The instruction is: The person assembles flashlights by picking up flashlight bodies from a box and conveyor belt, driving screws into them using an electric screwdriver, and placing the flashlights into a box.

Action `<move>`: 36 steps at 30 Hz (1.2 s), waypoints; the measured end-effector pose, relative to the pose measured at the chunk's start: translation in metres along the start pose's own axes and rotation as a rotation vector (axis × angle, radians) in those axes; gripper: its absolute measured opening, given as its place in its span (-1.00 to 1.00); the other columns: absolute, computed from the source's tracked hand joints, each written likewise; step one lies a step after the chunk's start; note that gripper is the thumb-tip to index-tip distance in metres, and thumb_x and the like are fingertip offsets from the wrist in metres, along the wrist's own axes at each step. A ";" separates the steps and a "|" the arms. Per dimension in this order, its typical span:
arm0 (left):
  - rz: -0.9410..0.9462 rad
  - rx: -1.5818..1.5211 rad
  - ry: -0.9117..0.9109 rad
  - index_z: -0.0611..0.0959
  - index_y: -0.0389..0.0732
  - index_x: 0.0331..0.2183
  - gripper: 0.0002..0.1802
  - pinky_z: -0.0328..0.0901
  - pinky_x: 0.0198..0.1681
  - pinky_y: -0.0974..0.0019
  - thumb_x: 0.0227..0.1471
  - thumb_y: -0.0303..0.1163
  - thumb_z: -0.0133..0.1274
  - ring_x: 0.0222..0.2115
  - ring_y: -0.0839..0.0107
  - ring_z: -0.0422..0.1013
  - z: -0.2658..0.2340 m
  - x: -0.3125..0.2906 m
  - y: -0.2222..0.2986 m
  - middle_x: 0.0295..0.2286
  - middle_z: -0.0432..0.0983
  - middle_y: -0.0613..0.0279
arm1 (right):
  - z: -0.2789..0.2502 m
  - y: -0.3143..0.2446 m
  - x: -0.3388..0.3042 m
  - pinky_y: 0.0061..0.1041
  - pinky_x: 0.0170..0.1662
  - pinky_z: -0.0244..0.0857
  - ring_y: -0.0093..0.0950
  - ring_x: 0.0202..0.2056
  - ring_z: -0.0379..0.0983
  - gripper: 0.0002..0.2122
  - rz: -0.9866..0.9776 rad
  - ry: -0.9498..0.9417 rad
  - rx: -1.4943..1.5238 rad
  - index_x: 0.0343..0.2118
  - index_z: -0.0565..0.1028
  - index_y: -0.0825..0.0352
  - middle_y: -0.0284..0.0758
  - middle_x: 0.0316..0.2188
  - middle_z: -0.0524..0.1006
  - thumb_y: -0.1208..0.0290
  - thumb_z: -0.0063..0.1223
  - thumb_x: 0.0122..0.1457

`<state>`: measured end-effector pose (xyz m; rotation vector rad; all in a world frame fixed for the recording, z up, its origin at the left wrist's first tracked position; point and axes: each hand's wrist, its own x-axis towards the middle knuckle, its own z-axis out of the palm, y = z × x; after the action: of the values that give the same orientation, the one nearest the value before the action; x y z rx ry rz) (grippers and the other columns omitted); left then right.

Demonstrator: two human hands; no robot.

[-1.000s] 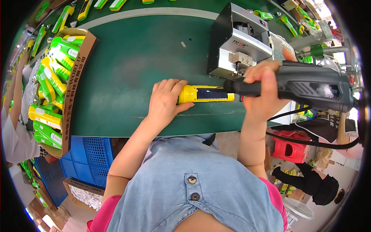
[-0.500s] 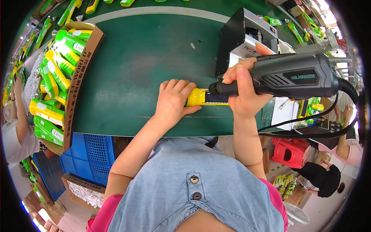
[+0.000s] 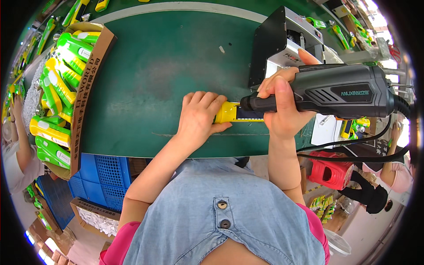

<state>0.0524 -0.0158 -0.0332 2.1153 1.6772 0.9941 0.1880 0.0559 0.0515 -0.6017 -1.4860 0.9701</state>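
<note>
My left hand (image 3: 197, 115) lies over the left end of a yellow torch-like housing (image 3: 227, 112) on the green workbench (image 3: 145, 84), its fingers wrapped round that end. A dark panel with a light edge shows on the housing. My right hand (image 3: 286, 106) is closed round the front of a black corded electric screwdriver (image 3: 331, 92), held nearly level in this view. Its dark nose points left, over the housing near my left fingertips. Whether the bit touches a screw is hidden.
At the left stands a cardboard box (image 3: 93, 97) of green-and-yellow torches. A black-and-white box-shaped machine (image 3: 282, 46) sits behind my right hand. The screwdriver's black cable (image 3: 353, 158) loops at the right. Blue crates (image 3: 99, 179) and a red stool (image 3: 329, 170) are below bench level. Other people work at both sides.
The view has shifted slightly. Both hands keep their hold, and the screwdriver stays over the housing with little movement. A person at the lower right has changed posture.
</note>
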 end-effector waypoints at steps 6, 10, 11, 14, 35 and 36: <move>-0.007 0.005 -0.001 0.51 -0.17 -0.28 -0.40 0.12 -0.16 0.20 -0.53 -0.25 0.27 -0.32 0.28 0.30 -0.001 0.001 -0.001 -0.36 0.40 0.26 | 0.000 0.007 -0.005 -0.58 -0.54 0.25 -0.56 -0.68 0.28 -0.51 -0.005 -0.058 -0.050 0.01 0.06 0.52 -0.32 -0.68 0.33 0.62 -0.07 0.00; 0.001 -0.011 -0.008 0.51 -0.17 -0.28 -0.40 0.12 -0.18 0.20 -0.53 -0.23 0.27 -0.33 0.28 0.30 -0.001 0.004 -0.003 -0.38 0.40 0.27 | -0.002 0.007 -0.004 -0.57 -0.55 0.25 -0.53 -0.66 0.29 -0.51 -0.053 -0.208 -0.114 0.01 0.07 0.46 -0.30 -0.64 0.34 0.62 -0.07 -0.01; 0.008 -0.006 -0.008 0.51 -0.17 -0.28 -0.40 0.12 -0.19 0.20 -0.53 -0.23 0.27 -0.34 0.29 0.30 0.000 0.006 -0.004 -0.38 0.40 0.28 | 0.000 0.007 -0.005 -0.57 -0.55 0.24 -0.51 -0.65 0.29 -0.58 0.017 -0.196 -0.021 -0.09 0.14 0.40 -0.29 -0.62 0.34 0.64 -0.05 -0.04; -0.003 -0.002 -0.014 0.50 -0.20 -0.29 -0.41 0.12 -0.15 0.20 -0.51 -0.21 0.25 -0.32 0.31 0.29 0.003 0.002 -0.003 -0.37 0.38 0.28 | -0.006 0.010 -0.005 -0.57 -0.56 0.24 -0.50 -0.65 0.29 -0.66 0.026 -0.260 0.003 -0.22 0.17 0.36 -0.29 -0.63 0.35 0.66 -0.02 -0.08; 0.063 0.071 0.023 0.50 -0.19 -0.27 -0.39 0.10 -0.15 0.21 -0.52 -0.26 0.28 -0.28 0.26 0.30 -0.001 0.002 0.000 -0.33 0.41 0.25 | -0.061 -0.051 0.027 -0.63 -0.54 0.28 -0.58 -0.68 0.32 -0.54 -0.380 0.324 -0.025 -0.05 0.13 0.57 -0.32 -0.68 0.39 0.61 -0.03 -0.04; 0.059 0.076 0.022 0.50 -0.19 -0.26 -0.39 0.10 -0.15 0.21 -0.52 -0.26 0.28 -0.28 0.25 0.29 -0.001 0.001 0.000 -0.34 0.41 0.25 | -0.064 -0.046 0.029 -0.63 -0.54 0.28 -0.58 -0.68 0.32 -0.54 -0.388 0.326 -0.028 -0.05 0.13 0.57 -0.32 -0.68 0.39 0.61 -0.03 -0.04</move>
<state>0.0523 -0.0150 -0.0322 2.2212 1.6977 0.9887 0.2532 0.0709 0.1029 -0.4444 -1.2625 0.5229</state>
